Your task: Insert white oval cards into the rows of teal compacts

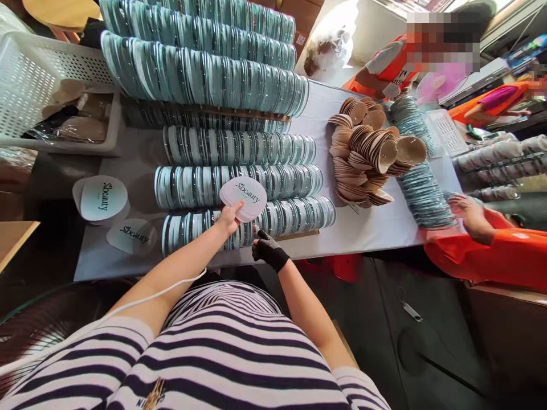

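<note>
My left hand [231,218] is closed on a stack of white rounded cards [244,196] printed "beauty", its thumb on top. The stack is held over the front rows of clear-wrapped packages. My right hand [269,251], in a black fingerless glove, is at the near edge of the front row of packages [294,218]. Its fingers are curled in, with the fingertips against the row; what they grip is hidden. On the table's left lie another pile of printed cards [101,199] and a further printed card pile [133,236].
Taller rows of packages [205,74] stand behind. Stacked beige cup-shaped pads [363,151] lie to the right. A white basket [113,125] with bagged pads is at left. Co-workers in orange, one with a hand [472,219] near more packages [427,196], are across the table [376,230].
</note>
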Motion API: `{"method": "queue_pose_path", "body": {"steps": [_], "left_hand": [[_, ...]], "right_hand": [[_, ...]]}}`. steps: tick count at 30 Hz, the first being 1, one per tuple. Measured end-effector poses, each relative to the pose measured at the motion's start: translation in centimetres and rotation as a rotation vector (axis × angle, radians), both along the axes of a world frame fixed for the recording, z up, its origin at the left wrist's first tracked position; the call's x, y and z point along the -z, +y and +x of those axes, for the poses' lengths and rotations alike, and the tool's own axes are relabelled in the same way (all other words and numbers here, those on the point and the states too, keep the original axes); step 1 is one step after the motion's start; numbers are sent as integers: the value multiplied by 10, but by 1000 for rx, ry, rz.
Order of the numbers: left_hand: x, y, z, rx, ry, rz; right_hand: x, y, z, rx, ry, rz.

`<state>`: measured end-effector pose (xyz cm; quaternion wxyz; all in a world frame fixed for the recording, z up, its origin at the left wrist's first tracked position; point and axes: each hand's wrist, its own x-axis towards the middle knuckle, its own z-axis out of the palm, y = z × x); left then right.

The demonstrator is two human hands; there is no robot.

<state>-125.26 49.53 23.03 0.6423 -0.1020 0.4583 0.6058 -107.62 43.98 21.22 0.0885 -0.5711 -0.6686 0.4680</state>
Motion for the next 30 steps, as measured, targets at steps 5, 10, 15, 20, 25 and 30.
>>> {"method": "queue_pose_path", "body": {"steps": [5, 10, 15, 20, 25, 30], "left_hand": [[-1, 2, 4, 9, 17, -9], [-7, -5, 4, 42, 58, 38], [-11, -25, -4, 113, 148, 106], [-17, -35, -22, 123, 121, 70], [-13, -26, -58, -52, 82, 5], [-5, -20, -69, -52, 30, -39]], "right_hand": [[-21, 29, 8, 54, 17, -295], [-52, 67, -2, 222, -99, 273], [-63, 57, -39, 92, -98, 409], [-62, 31, -40, 304, -138, 278], [-57, -55, 13, 218, -451, 319], [-36, -100, -4, -93, -559, 145]]}}
